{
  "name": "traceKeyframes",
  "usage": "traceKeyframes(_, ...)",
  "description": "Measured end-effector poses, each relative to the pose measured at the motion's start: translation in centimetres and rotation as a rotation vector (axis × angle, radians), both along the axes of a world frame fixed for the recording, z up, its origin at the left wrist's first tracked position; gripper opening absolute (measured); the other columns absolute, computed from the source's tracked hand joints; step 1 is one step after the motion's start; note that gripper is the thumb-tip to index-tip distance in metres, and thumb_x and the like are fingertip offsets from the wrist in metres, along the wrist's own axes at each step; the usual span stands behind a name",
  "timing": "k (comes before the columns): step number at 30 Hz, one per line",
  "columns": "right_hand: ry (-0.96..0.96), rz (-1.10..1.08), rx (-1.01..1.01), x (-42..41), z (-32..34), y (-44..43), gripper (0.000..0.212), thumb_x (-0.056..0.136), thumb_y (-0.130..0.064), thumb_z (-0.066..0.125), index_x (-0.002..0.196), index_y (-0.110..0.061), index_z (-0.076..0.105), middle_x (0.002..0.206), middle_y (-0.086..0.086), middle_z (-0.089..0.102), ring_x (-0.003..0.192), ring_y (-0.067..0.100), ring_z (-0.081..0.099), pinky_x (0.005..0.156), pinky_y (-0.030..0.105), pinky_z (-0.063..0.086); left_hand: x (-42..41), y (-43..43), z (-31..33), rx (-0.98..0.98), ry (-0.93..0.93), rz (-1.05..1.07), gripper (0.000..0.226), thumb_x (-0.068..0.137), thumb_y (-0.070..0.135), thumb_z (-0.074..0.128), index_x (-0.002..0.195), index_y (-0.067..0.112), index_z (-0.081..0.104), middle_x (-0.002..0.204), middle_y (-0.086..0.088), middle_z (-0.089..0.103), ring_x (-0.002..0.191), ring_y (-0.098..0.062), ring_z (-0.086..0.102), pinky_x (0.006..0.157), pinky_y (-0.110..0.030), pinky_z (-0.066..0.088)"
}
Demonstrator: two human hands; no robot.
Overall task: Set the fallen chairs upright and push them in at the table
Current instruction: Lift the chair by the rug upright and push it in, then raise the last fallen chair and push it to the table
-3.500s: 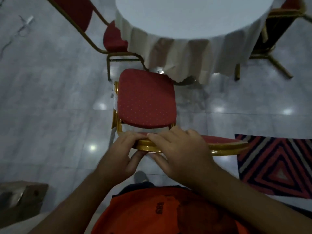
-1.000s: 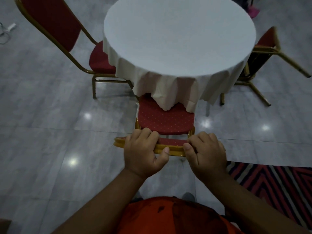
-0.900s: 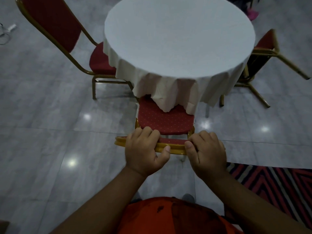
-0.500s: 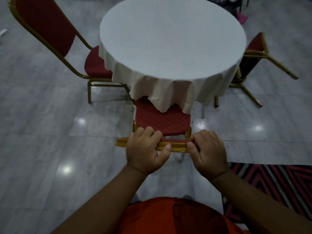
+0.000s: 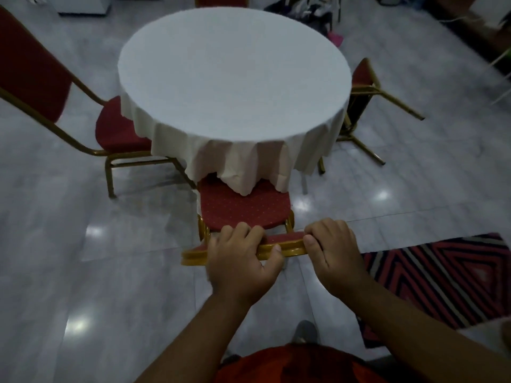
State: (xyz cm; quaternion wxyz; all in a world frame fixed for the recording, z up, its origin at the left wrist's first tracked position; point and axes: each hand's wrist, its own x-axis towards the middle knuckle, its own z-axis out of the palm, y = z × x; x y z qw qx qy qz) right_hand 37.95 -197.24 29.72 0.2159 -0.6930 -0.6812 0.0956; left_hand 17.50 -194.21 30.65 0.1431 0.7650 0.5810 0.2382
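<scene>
Chair (image 5: pixel 243 208) pushed further under table (image 5: pixel 235 78); both hands' fingers (image 5: pixel 240 230) still grasping backrest

Open floor (image 5: pixel 83 272) lay to the left of the near chair (image 5: pixel 243 205), wide enough for an arm to pass. To its right the floor was bare as far as the rug (image 5: pixel 442 272), which lay flat. The front of that chair's seat sat under the hanging cloth (image 5: pixel 249 158) of the table (image 5: pixel 235 70), so there was little room ahead. The left chair (image 5: pixel 116 131) stood upright with its seat partly under the cloth; a gap of floor separated its legs from the near chair. At the right, a tipped chair (image 5: pixel 362 87) leaned close to the table, its legs jutting across the floor there. Beyond the table, clutter (image 5: pixel 307 9) filled the far edge.
</scene>
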Motion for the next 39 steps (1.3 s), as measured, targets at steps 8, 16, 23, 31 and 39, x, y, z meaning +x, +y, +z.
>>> traceKeyframes(8,0.136,0.024,-0.196,2.2,1.2,-0.5,0.034,0.102,-0.048,0.029,0.11,-0.032,0.058,0.105,-0.016,0.055,0.102,0.006,0.047,0.094,0.034,0.04,3.9,2.4,3.1,-0.312,0.09,-0.129,0.028,0.09,0.054,0.042,0.088,0.033,0.06,0.084,0.013,0.058,0.082,-0.013,0.051,0.074,-0.037,0.047)
traceKeyframes(16,0.111,-0.366,-0.378,12.8,1.1,-3.1,0.053,0.105,-0.046,0.037,0.151,-0.021,0.04,0.156,-0.003,0.042,0.145,0.013,0.033,0.118,0.029,0.016,20.0,4.2,3.7,-0.296,0.31,-0.459,0.046,0.097,0.051,0.042,0.122,0.018,0.061,0.126,-0.003,0.064,0.117,-0.026,0.056,0.096,-0.041,0.041)
traceKeyframes(23,-0.036,-0.565,-0.534,29.7,3.3,-6.3,0.061,0.106,-0.049,0.027,0.159,-0.019,0.026,0.167,0.0,0.022,0.154,0.016,0.016,0.126,0.04,0.006,37.2,4.6,3.3,-0.254,0.289,-0.667,0.053,0.102,0.048,0.038,0.136,0.011,0.056,0.137,-0.012,0.06,0.128,-0.028,0.052,0.109,-0.042,0.04)
traceKeyframes(31,-0.122,-0.636,-0.64,46.0,4.2,-4.1,0.066,0.104,-0.054,0.022,0.159,-0.018,0.023,0.168,0.001,0.019,0.154,0.019,0.016,0.125,0.044,0.008,51.2,8.7,4.2,-0.321,0.351,-0.7,0.063,0.103,0.05,0.034,0.149,0.008,0.042,0.152,-0.015,0.046,0.143,-0.03,0.039,0.118,-0.042,0.03)
traceKeyframes(39,-0.115,-0.693,-0.64,59.0,6.0,5.1,0.063,0.105,-0.052,0.022,0.158,-0.017,0.024,0.167,0.001,0.022,0.154,0.019,0.018,0.124,0.043,0.009,64.2,20.7,3.3,-0.34,0.52,-0.729,0.067,0.103,0.053,0.033,0.155,0.009,0.033,0.161,-0.015,0.035,0.151,-0.03,0.027,0.121,-0.042,0.025)
